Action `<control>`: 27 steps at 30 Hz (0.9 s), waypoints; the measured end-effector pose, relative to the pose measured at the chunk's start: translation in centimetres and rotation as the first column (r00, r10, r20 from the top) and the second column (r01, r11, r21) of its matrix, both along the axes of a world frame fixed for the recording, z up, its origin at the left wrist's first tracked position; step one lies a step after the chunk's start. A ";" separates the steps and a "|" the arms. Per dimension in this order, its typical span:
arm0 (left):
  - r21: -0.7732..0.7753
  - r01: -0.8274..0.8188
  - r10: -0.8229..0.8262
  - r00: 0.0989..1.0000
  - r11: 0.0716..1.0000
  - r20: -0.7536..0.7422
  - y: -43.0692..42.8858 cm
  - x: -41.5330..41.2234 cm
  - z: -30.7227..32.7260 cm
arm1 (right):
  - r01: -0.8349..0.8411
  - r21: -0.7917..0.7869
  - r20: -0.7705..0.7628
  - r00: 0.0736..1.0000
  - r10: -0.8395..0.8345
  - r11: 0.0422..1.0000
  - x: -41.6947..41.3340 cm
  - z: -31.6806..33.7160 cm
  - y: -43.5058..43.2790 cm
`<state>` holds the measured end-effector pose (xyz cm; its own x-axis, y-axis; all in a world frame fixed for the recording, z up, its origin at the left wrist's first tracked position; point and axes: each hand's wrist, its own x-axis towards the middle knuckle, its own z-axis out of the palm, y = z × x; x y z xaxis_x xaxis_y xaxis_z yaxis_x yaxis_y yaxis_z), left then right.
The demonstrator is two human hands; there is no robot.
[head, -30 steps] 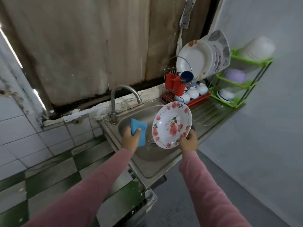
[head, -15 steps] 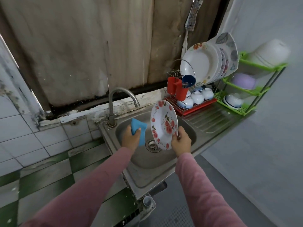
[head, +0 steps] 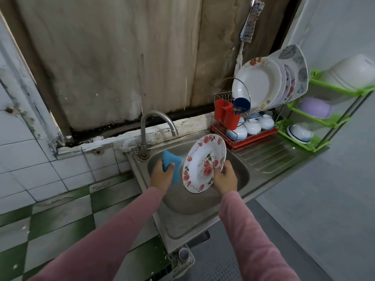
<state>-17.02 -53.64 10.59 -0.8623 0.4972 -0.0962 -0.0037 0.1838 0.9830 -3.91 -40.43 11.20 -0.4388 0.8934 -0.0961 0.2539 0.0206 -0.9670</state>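
Your right hand (head: 224, 178) pinches the flowered plate (head: 203, 159) at its lower right rim, thumb on the face and fingers behind it. This holds the plate tilted up over the basin of the sink (head: 188, 230), with its face turned toward you and leftward. Your left hand (head: 161, 176) is wrapped round the blue sponge (head: 169, 158), just beside the plate's left rim. I cannot tell whether sponge and rim touch. The sponge hand is the nearer one to that open face, so the wipe would likely run rightward across it. The tap (head: 156, 126) stands at the sink's back edge. At the back right of the drainboard, the red rack (head: 253, 137) holds upturned bowls (head: 253, 126) below and standing plates (head: 257, 84) above. The green shelf (head: 304, 144) at the far right end carries more bowls.
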 end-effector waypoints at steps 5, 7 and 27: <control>-0.020 -0.037 0.037 0.999 0.999 0.012 -0.5 -0.3 -0.4 | 0.008 -0.221 -0.094 0.995 -0.029 0.975 -0.9 -0.1 -0.3; -0.034 -0.066 0.067 0.998 0.997 0.011 -1.0 -0.5 -0.5 | 0.003 -0.280 -0.132 0.990 -0.041 0.960 -1.0 0.1 -0.5; -0.484 -0.071 -0.111 0.935 0.872 -0.337 -14.6 -4.0 -0.8 | -0.336 -0.484 -0.476 0.876 0.078 0.808 -10.2 0.9 -15.0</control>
<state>-21.06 -68.29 9.82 -0.8751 0.4831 -0.0279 0.3249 0.6292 0.7061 -14.07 -55.43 12.08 -0.7174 0.6316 -0.2940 -0.1202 -0.5279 -0.8408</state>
